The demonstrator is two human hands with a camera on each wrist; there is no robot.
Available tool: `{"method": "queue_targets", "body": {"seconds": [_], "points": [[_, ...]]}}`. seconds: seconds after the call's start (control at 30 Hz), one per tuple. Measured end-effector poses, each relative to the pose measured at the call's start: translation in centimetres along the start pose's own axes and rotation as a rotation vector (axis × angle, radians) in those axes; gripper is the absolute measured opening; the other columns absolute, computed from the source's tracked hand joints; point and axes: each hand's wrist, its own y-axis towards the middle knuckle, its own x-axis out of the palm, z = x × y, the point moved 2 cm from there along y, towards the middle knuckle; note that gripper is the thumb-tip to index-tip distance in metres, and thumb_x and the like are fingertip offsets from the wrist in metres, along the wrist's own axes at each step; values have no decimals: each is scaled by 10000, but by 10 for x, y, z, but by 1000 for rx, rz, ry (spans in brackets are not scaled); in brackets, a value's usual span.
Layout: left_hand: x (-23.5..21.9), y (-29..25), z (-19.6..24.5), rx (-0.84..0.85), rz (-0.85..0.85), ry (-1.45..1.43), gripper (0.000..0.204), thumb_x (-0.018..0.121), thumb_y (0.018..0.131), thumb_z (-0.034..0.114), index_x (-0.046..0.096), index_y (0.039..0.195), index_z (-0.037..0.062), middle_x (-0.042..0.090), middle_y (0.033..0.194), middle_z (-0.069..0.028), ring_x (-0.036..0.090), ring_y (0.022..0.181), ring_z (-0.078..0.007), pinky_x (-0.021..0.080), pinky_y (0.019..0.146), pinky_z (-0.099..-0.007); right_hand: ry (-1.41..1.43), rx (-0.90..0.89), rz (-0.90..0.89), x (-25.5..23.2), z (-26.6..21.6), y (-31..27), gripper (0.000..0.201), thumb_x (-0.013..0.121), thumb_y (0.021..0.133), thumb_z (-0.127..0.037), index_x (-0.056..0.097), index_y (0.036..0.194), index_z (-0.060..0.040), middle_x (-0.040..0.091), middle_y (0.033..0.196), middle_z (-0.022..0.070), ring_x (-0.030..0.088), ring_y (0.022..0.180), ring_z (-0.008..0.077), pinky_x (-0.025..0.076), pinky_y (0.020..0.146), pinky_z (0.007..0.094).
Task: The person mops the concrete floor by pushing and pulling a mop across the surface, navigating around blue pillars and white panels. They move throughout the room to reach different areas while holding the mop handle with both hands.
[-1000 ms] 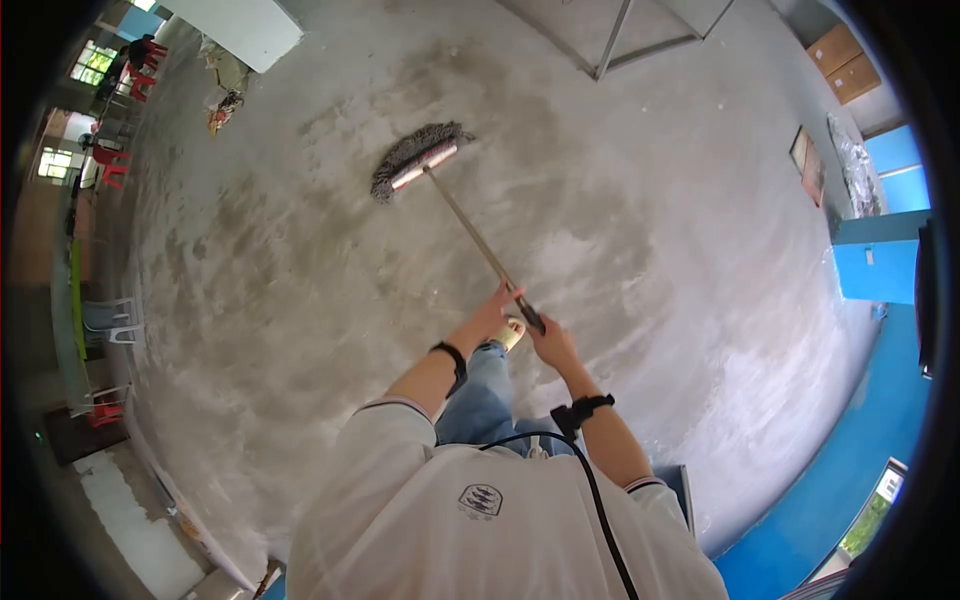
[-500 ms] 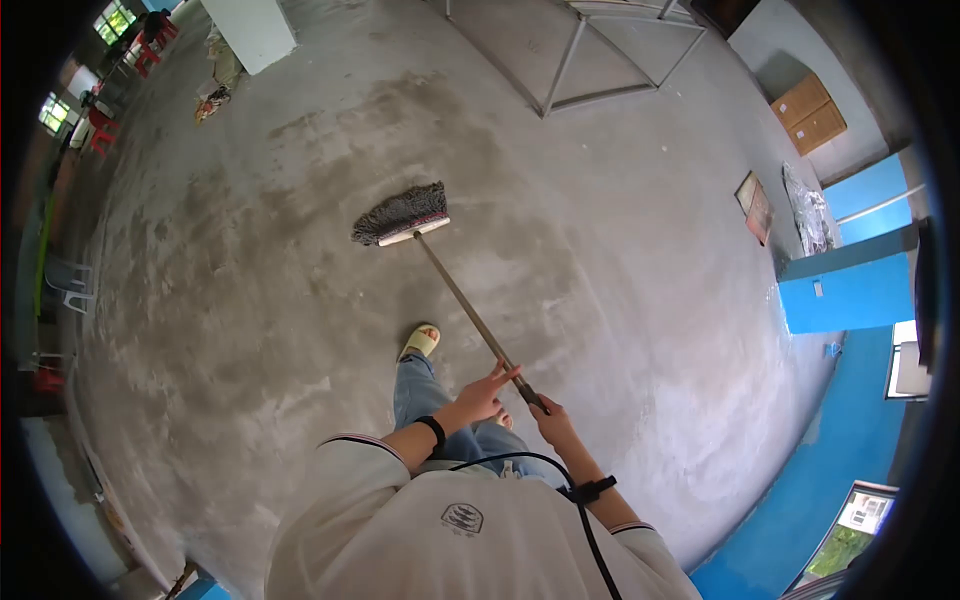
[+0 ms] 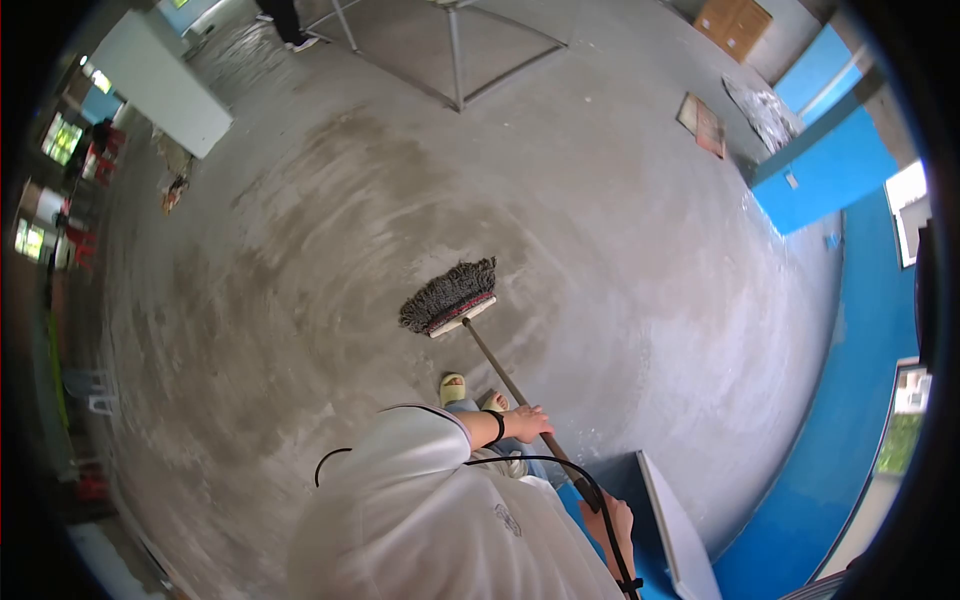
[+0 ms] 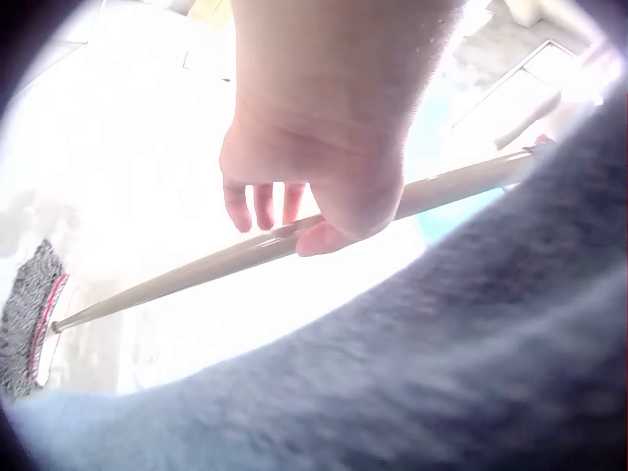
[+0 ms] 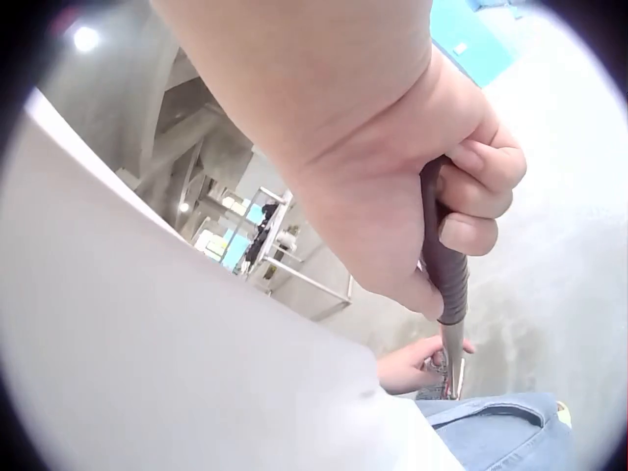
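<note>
A flat mop with a dark grey shaggy head [image 3: 450, 293] lies on the concrete floor, a little ahead of the feet. Its long handle [image 3: 502, 375] slants back to the right side of the body. My left hand [image 3: 525, 423] is on the middle of the handle; in the left wrist view the thumb [image 4: 329, 238] hooks under it while the fingers hang loosely on the far side. Farther back, my right hand [image 3: 610, 525] grips the dark ribbed end [image 5: 450, 280] of the handle, fingers curled round it in the right wrist view.
Behind the right hand stands an open-topped bin or panel with a white edge [image 3: 672, 510]. A metal frame [image 3: 457, 60] and another person's legs [image 3: 285, 22] are ahead. A white pillar [image 3: 165, 85] rises at left, a blue wall [image 3: 820, 430] at right. Yellow slippers [image 3: 453, 387] are below.
The mop head has come back across the floor toward the feet. My right hand has drawn back beside the body, and the left hand now lies over the handle. The body has turned.
</note>
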Motion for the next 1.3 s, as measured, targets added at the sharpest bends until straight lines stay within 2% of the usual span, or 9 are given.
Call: {"method": "queue_targets", "body": {"seconds": [0.17,0.37,0.43,0.63,0.73,0.93,1.07,1.13,1.3], "points": [[32,17,15,-46,-326,163,336,562,780,157,653,1100,196,609,1115,-101,473,1169,-332,419,922,-446,148,40,91,65,29,-6,421,687,772,-318,639,1176,-209,685,771,151,658,693,385,533,617,480],[90,14,6,-132,-299,68,365,587,776,206,634,1132,137,601,1131,-137,450,1198,-361,389,959,-483,286,31,61,154,68,3,424,666,816,-315,613,1214,-178,670,720,174,651,652,398,530,593,487],[96,27,2,-329,-297,92,377,576,787,177,626,1158,135,594,1148,-129,440,1216,-369,398,973,-482,326,-7,103,160,73,25,413,674,810,-318,618,1195,-180,662,699,176,646,640,400,526,585,493],[159,82,-76,-502,-31,-6,415,574,767,124,567,1181,130,433,1417,-163,485,1193,-382,443,971,-433,307,-72,158,220,114,149,395,689,797,-297,634,1172,-184,663,700,165,649,652,386,525,584,475],[215,126,-134,-844,86,-119,303,559,806,141,569,1107,110,392,1411,-246,572,1096,-409,487,901,-454,283,-176,183,278,127,224,412,676,810,-323,618,1198,-197,676,723,143,661,667,359,530,596,469],[268,146,-211,-649,430,-152,537,498,713,-118,465,1217,65,342,1434,-258,397,1299,-410,420,1015,-458,215,-343,151,363,99,388,381,643,833,-370,606,1166,-188,690,798,137,675,759,353,538,642,476],[303,169,-235,-645,807,-135,665,482,740,-89,368,1377,66,331,1442,-258,385,1304,-425,414,1033,-446,96,-444,28,379,93,464,419,622,844,-395,576,1176,-144,691,943,181,674,878,369,543,724,481],[288,178,-234,-386,900,-49,699,516,749,-7,330,1416,89,305,1494,-178,456,1250,-399,464,979,-450,27,-544,94,380,71,516,395,621,849,-375,598,1141,-110,686,976,190,670,913,370,542,751,481],[261,203,-222,-604,971,-76,712,526,746,2,320,1421,88,346,1484,-134,474,1252,-331,477,960,-419,-33,-658,71,333,44,559,335,618,858,-318,626,1104,-92,686,1046,157,665,975,348,541,814,451]]}}
